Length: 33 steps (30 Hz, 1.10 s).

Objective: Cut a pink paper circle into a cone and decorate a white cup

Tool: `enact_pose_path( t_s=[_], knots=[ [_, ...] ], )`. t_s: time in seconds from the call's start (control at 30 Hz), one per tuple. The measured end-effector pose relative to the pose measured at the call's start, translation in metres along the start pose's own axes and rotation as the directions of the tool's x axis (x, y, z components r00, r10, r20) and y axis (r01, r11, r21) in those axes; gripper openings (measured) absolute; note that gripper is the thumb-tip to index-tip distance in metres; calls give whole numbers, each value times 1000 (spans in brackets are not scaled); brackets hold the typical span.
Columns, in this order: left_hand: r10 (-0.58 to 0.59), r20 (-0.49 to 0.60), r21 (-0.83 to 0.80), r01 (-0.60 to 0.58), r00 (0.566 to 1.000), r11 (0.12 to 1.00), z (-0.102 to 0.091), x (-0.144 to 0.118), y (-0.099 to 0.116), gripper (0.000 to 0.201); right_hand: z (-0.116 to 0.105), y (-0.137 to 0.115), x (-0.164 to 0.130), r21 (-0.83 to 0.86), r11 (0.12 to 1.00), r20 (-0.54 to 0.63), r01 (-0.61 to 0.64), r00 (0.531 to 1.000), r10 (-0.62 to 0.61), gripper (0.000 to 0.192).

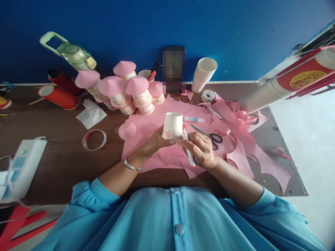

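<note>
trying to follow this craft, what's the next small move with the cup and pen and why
Probably bring the pen tip back to the upside-down paper cup and draw beside its small orange flower. The left hand steadies the cup, the right hand grips the pen, and the finished cups behind carry drawings all round.

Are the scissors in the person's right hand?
No, the scissors lie on the pink paper beyond the right hand, which holds a white pen.

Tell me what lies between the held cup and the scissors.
Head view: a glue tube lies on pink paper between the cup and scissors.
</note>
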<state>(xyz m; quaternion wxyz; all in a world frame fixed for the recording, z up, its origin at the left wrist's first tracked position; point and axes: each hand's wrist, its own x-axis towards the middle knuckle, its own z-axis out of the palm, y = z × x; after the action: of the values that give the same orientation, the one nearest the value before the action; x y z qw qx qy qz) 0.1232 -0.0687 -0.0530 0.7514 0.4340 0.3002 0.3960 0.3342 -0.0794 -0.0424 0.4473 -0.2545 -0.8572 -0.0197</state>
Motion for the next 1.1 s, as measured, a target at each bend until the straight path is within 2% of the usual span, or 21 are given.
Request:
enact_pose_path(
  t_s=[0.13,0.27,0.4,0.57,0.77,1.1],
  knots=[
    [14,-13,-53,-15,1000,999,-1,1,-2,38,-6,-4,5,37,999,-38,-18,999,19,34],
    [18,-18,-98,-19,1000,995,-5,2,-7,40,-15,-11,9,77,992,-65,-104,992,110,34],
    [3,-3,-100,-4,1000,995,-6,1,-7,39,-17,-16,15,224,953,-103,-202,968,229,27],
    [0,20,-92,1,1000,996,-5,2,-4,38,-12,-16,19,182,977,-149,-113,979,141,20],
    [-27,26,-73,29,999,997,-3,1,-1,33,-13,-18,18,140,987,-117,-76,989,93,22],
    [-23,5,-74,23,1000,997,-3,3,-2,38,-12,-17,18,93,992,-93,-87,991,95,23]
  ],
)
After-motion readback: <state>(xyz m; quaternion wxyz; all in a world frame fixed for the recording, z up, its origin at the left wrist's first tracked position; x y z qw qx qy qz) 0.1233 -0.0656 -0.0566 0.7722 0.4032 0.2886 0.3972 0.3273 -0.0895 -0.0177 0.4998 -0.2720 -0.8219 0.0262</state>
